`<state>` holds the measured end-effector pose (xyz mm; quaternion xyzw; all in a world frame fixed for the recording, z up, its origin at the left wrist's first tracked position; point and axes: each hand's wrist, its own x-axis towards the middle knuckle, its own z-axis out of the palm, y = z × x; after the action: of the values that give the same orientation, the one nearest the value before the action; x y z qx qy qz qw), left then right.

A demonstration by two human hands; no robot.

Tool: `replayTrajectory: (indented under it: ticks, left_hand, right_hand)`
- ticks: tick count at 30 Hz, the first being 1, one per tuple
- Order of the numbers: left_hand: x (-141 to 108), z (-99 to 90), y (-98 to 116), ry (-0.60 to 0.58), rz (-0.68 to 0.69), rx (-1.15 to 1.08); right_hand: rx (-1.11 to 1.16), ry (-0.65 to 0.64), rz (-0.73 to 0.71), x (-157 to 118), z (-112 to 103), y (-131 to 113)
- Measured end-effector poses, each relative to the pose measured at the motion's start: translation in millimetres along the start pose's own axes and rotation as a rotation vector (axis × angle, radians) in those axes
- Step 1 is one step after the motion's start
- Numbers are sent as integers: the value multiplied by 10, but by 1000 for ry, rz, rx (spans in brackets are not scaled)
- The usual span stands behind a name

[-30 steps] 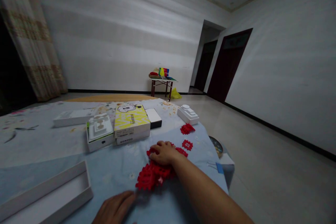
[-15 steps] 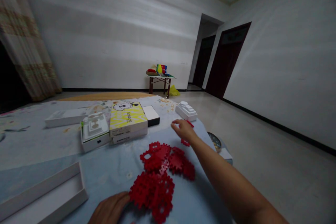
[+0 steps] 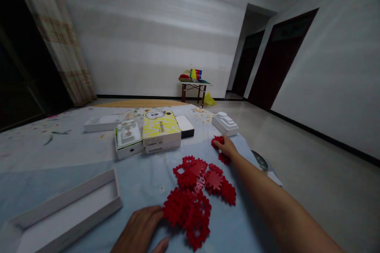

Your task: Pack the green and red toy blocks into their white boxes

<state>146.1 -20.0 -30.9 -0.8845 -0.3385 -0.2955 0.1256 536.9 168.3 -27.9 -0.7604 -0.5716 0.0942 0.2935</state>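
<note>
My right hand point(image 3: 228, 147) is at the far right part of the table, its thumb and fingers closed on a red toothed plastic piece point(image 3: 217, 141). Just under that hand lies another red toothed piece point(image 3: 224, 159). A loose heap of flat red gear-like pieces point(image 3: 190, 180), some with cut-out holes, covers the cloth in front of me. My left hand point(image 3: 141, 227) rests at the heap's near left side, fingertips against a red piece point(image 3: 178, 207). Its fingers are stretched out, the thumb apart, and it grips nothing that I can see.
An open white box point(image 3: 71, 215) lies at the near left. Farther back stand a yellow-and-white box point(image 3: 162, 128), a box with a white insert point(image 3: 128, 138), a black-and-white box point(image 3: 185, 126) and a white moulded tray point(image 3: 225, 123). A dark round object point(image 3: 260, 161) is past the table's right edge.
My right hand has come down onto the red piece and closed on it. My left hand stays beside the heap, its thumb now showing. The whole view has swung left.
</note>
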Motion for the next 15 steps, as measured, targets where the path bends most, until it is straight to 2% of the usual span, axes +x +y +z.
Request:
replayTrajectory:
  ticks: [8,15]
  left_hand:
    - [39,-137,158,-198,-153,-173]
    - [89,-200,256,-320,-273,-242]
  right_hand:
    - [236,-137,-289,-552,218,-214]
    - [288,-187,-270,-955,328,-470]
